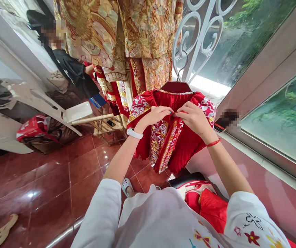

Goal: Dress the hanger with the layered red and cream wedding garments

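Observation:
A red embroidered jacket (186, 143) with silver and gold patterns hangs in front of me on a dark red hanger (175, 86), whose metal hook hangs by the white scrollwork. My left hand (156, 117) and my right hand (190, 119) meet at the jacket's neckline, over the top of its front opening. Both hands have their fingertips pinched on the collar edges. Any fastener between the fingers is too small to make out. Below the hands, the two embroidered front panels hang slightly apart.
Gold embroidered garments (148, 31) hang behind the jacket. A person in black (72, 70) is beside them. A bamboo stool (106, 125) and a white chair (78, 112) stand on the left. Windows (279, 113) line the right, with a phone (219, 128) on the sill. Red fabric (212, 208) lies below.

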Demonstrator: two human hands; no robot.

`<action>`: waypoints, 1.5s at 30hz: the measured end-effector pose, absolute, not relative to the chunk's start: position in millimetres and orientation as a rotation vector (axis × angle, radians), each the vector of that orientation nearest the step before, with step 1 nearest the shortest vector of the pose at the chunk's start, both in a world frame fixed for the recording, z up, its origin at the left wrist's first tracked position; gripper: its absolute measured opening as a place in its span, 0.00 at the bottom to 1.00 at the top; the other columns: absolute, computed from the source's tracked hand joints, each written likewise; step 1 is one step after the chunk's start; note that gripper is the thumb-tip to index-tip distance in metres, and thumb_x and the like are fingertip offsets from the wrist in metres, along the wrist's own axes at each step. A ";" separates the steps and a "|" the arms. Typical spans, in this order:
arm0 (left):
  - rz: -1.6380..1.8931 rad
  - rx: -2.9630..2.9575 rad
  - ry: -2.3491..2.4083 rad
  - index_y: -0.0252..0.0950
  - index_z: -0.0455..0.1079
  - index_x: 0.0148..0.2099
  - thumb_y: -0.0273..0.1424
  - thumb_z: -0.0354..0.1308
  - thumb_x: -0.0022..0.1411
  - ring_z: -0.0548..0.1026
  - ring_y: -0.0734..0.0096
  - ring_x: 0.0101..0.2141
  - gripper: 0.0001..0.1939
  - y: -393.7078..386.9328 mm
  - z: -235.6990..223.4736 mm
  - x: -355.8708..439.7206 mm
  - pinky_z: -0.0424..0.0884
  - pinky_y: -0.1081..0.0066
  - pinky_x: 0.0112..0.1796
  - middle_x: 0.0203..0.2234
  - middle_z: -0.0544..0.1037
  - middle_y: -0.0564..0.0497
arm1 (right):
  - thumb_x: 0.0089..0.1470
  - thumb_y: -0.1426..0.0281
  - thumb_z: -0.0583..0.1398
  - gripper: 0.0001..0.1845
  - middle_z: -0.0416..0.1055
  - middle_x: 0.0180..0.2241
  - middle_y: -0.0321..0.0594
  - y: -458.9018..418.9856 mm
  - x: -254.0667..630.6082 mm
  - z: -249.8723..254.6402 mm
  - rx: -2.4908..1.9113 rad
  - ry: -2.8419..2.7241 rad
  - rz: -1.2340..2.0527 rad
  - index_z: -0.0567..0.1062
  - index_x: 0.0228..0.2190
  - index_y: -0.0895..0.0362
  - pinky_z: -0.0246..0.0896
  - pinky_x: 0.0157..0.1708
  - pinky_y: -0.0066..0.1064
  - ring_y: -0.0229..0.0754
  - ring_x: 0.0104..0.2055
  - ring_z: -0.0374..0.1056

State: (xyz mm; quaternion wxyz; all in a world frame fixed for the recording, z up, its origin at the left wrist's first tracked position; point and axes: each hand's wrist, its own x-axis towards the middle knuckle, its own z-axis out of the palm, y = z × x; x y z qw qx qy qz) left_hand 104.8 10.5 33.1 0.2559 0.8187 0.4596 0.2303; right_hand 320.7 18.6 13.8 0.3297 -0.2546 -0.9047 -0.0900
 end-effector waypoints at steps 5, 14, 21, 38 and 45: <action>0.609 2.058 1.176 0.37 0.77 0.48 0.35 0.42 0.72 0.71 0.62 0.53 0.21 18.8 36.6 113.8 0.52 0.55 0.62 0.45 0.81 0.48 | 0.70 0.71 0.50 0.17 0.76 0.37 0.41 17.2 318.6 -3.2 -0.628 -2.306 -0.546 0.77 0.35 0.50 0.59 0.39 0.40 0.43 0.38 0.63; 0.970 1.616 0.832 0.39 0.72 0.59 0.33 0.50 0.70 0.75 0.65 0.54 0.19 -3.7 34.7 110.5 0.67 0.62 0.55 0.49 0.81 0.44 | 0.67 0.69 0.56 0.14 0.72 0.27 0.39 23.5 316.8 -34.5 -0.614 -2.036 -0.453 0.76 0.29 0.50 0.61 0.38 0.43 0.43 0.33 0.63; 1.689 1.308 0.830 0.44 0.72 0.56 0.40 0.50 0.72 0.76 0.67 0.46 0.16 -14.3 54.3 68.5 0.73 0.68 0.43 0.44 0.79 0.49 | 0.63 0.64 0.60 0.13 0.69 0.22 0.39 19.0 319.0 -48.8 -0.730 -1.803 -0.211 0.79 0.28 0.49 0.68 0.35 0.43 0.44 0.30 0.67; 2.360 0.813 0.894 0.47 0.75 0.39 0.20 0.62 0.55 0.53 0.85 0.18 0.15 -55.5 -7.7 -71.0 0.64 0.78 0.24 0.28 0.72 0.63 | 0.41 0.59 0.73 0.15 0.78 0.26 0.38 50.5 358.5 -26.0 -0.945 -1.133 0.549 0.82 0.29 0.55 0.75 0.30 0.37 0.45 0.28 0.76; 2.074 0.546 1.159 0.36 0.70 0.37 0.20 0.63 0.51 0.60 0.85 0.18 0.11 -47.9 -60.4 -59.2 0.68 0.78 0.26 0.25 0.70 0.60 | 0.43 0.57 0.72 0.16 0.78 0.29 0.39 37.3 351.0 -54.8 -0.972 -1.110 0.600 0.82 0.31 0.55 0.76 0.31 0.37 0.44 0.30 0.77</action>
